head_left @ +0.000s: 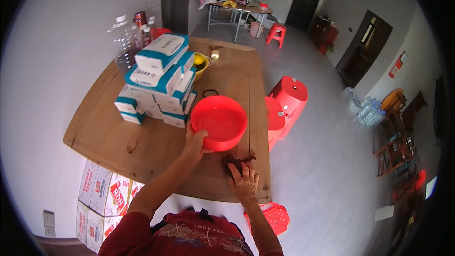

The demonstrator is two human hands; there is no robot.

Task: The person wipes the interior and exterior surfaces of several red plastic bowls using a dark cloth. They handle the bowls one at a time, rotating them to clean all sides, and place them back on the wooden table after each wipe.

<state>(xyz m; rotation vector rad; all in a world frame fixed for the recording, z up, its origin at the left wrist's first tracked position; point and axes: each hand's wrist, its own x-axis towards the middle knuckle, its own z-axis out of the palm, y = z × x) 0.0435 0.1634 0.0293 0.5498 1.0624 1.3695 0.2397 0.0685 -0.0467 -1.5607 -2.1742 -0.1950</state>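
My left hand [194,143] grips the near-left rim of a round red plastic basin [219,119], thumb over the edge. The basin is tilted a little and nothing shows inside it; whether its bottom touches the wooden table [156,156] I cannot tell. To its lower right, my right hand [245,181] is on a crumpled dark brown cloth [231,161], fingers curled over it against the tabletop. A dark ring-shaped band [210,93] lies just beyond the basin.
Stacked white-and-teal tissue packs [159,83] stand left of the basin. Behind them are clear plastic bottles [125,42] and a yellow basket [201,66] with fruit. Red stools [288,97] stand off the table's right edge; cartons [106,194] are stacked below its left edge.
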